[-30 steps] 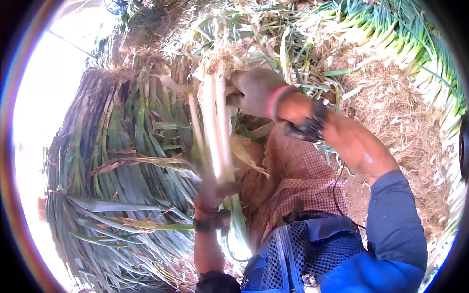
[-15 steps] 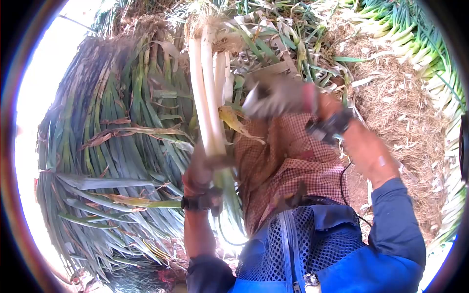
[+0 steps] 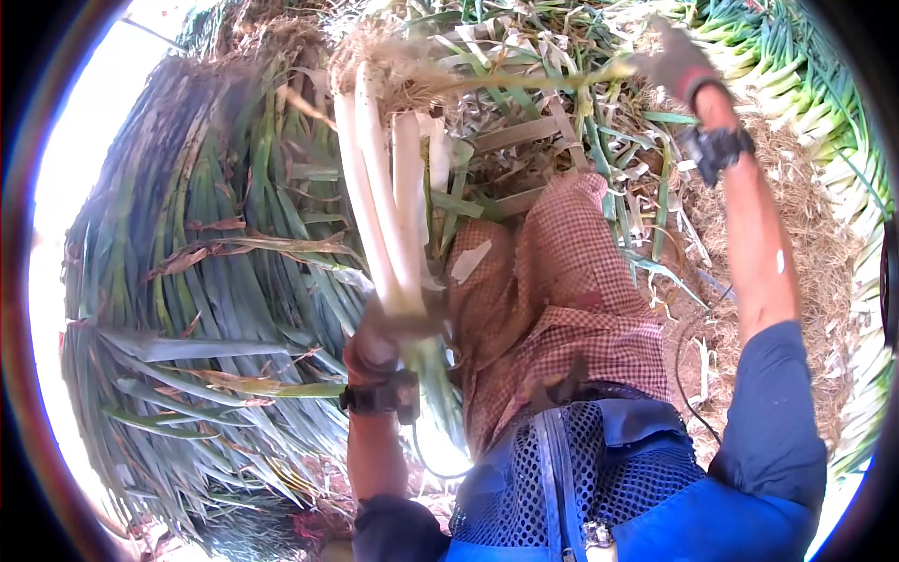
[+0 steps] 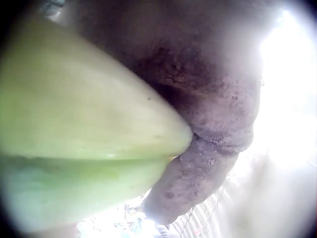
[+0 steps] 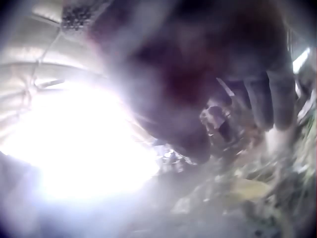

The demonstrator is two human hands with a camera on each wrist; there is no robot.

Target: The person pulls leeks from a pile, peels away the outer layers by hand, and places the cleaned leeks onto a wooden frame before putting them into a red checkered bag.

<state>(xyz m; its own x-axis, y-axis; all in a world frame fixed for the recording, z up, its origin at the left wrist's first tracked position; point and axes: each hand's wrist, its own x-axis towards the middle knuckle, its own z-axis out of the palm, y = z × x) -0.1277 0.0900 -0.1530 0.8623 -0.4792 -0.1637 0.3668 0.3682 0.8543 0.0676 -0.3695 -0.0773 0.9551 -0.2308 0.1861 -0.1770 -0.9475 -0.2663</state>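
Observation:
My gloved left hand [image 3: 376, 335] grips a few long green onions [image 3: 375, 201] where the white stalks turn green. Their roots [image 3: 375, 70] point away from me, and the leaves hang down beside my trousers. Up close in the left wrist view, the pale green stalks [image 4: 94, 109] lie against the dark glove. My gloved right hand [image 3: 676, 73] reaches out at the far right, its fingers extended and apart from the onions. A blurred yellowish leaf strip [image 3: 562, 81] stretches beside its fingertips. In the right wrist view the fingers [image 5: 271, 101] hang over blurred scraps.
A big heap of untrimmed green onions [image 3: 225, 225] lies at my left. Peeled leaves and scraps [image 3: 524, 126] cover the ground ahead. At the far right runs a row of cleaned onions [image 3: 824, 131], with dry roots [image 3: 805, 225] beside it. A cable [image 3: 682, 375] loops near my right side.
My right hand has moved from the stalks out to the far right. The yellow leaf that hung by the stalks is now near that hand. The left hand keeps its grip, shifting slightly left.

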